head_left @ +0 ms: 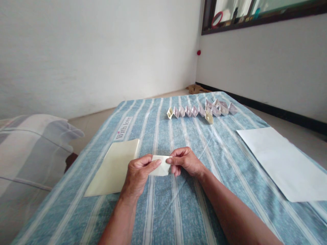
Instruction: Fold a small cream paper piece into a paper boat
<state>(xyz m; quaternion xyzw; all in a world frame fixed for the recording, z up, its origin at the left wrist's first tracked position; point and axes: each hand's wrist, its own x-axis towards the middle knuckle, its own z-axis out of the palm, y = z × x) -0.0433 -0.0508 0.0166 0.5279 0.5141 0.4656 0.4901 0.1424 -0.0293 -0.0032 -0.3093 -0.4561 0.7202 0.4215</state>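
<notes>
A small folded piece of pale yellow paper (161, 168) is held between my two hands above the striped cloth. My left hand (139, 172) pinches its left side, thumb lying over the front. At the upper right corner, my right hand (185, 161) grips it between thumb and fingers, the other fingers curled below. To the left of my left hand lies a stack of pale yellow paper sheets (112, 166). Beyond my hands, several folded paper boats (189, 111) stand in a row, most of them pale lilac, with a yellow boat (208, 117) in front.
A blue and white striped tablecloth (163, 211) covers the table. White paper sheets (286, 163) lie at the right. Left of the table is a grey and white striped cloth (28, 160). A dark-framed window (255, 20) is at the upper right, with walls behind the table.
</notes>
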